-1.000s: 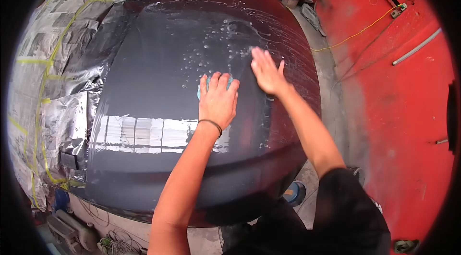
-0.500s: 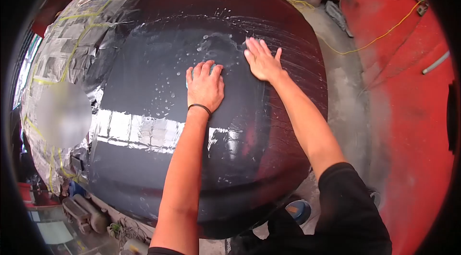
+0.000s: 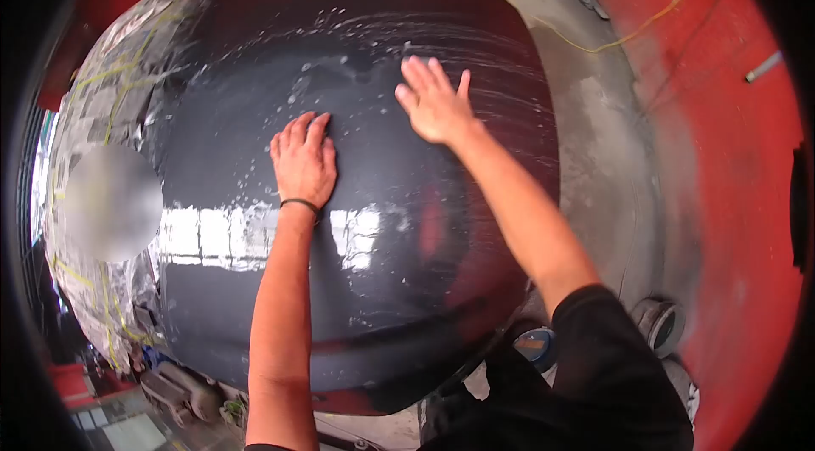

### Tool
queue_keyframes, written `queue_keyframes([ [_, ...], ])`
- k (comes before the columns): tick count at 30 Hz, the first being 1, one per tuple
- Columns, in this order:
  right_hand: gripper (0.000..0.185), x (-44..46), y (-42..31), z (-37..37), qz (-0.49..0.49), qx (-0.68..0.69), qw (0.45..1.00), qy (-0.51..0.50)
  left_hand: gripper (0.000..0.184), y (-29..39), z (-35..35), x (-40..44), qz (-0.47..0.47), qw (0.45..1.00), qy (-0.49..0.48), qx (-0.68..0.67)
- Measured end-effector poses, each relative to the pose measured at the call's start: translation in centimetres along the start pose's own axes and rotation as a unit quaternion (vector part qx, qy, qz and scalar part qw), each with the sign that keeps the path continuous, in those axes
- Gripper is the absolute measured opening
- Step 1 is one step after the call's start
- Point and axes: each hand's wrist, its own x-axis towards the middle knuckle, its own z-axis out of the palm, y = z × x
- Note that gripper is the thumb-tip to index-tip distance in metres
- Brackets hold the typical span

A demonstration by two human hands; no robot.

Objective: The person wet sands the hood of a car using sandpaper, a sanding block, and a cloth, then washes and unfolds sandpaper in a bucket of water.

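Observation:
A dark, wet car hood [image 3: 382, 179] fills the middle of the head view, part grey and part deep red, with water drops and streaks. My left hand [image 3: 304, 164] presses on its grey part, fingers together and slightly bent. Half a second ago the edge of a light-blue pad showed under those fingers; now the hand covers it. To the upper right, my right hand [image 3: 437, 105] is open with spread fingers, near the streaked border of grey and red; it looks flat on the hood or just over it.
Newspaper masking [image 3: 110, 90] with yellow tape covers the car at left. A red wall [image 3: 730, 205] with a yellow cord [image 3: 607, 45] stands at right, beyond the concrete floor [image 3: 594, 137]. Round cans [image 3: 533, 349] sit on the floor near my legs.
The view has shifted. My left hand has moved left across the hood, and the blue edge under it no longer shows. My right hand stays open near the same streaks.

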Motion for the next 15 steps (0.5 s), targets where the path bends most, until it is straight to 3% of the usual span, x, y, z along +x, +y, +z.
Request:
queue_keyframes([
  [3, 0.07, -10.8, 0.6, 1.4, -0.051, 0.009, 0.998, 0.041, 0.041, 1.2, 1.9, 1.8, -0.003, 1.0, 0.001, 0.03],
  [5, 0.068, -16.9, 0.9, 0.5, -0.04, 0.016, 0.999, -0.013, 0.041, 3.0, 2.9, 3.5, 0.004, 0.999, 0.005, 0.035],
  [7, 0.068, -15.2, 3.0, 0.1, -0.06, -0.013, 0.997, -0.04, 0.041, 4.6, 4.1, 5.2, 0.023, 0.999, 0.003, 0.048],
  [9, 0.07, -8.9, 5.7, -0.3, -0.027, -0.044, 0.999, -0.01, 0.041, 5.6, 5.0, 5.7, 0.04, 0.998, -0.003, 0.051],
  [12, 0.071, 0.5, 9.1, -2.3, 0.061, 0.024, 0.997, -0.027, 0.04, 5.6, 4.9, 6.1, 0.047, 0.998, -0.005, 0.047],
  [15, 0.07, -2.3, 9.2, -0.5, 0.05, 0.037, 0.998, 0.027, 0.04, 5.6, 4.8, 4.9, 0.043, 0.998, -0.016, 0.049],
])
